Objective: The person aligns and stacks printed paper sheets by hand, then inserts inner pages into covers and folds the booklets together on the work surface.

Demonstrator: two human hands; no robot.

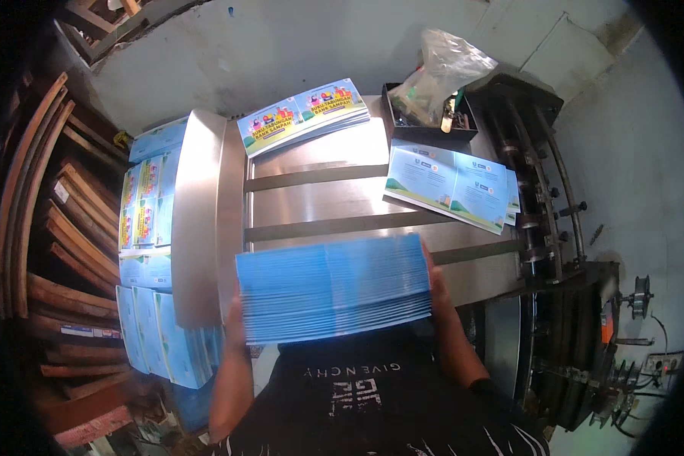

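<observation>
A thick stack of blue printed sheets [330,289] is held up close to my body, its fanned edges facing me. My left hand [238,310] grips its left end and my right hand [435,285] its right end; most fingers are hidden behind the stack. Beyond it lies a metal machine table [304,205] crossed by dark slots. A pile of colourful printed covers [304,118] rests at the table's far edge. Pale blue printed sheets [448,182] lie on the right part, slightly spread.
More piles of printed sheets [150,201] stand to the left, past a raised metal plate [197,205]. A black box [433,125] with tools and a plastic bag [452,64] sits at the far right. Machine rollers [536,182] border the table's right side. Wooden slats [76,197] line the left.
</observation>
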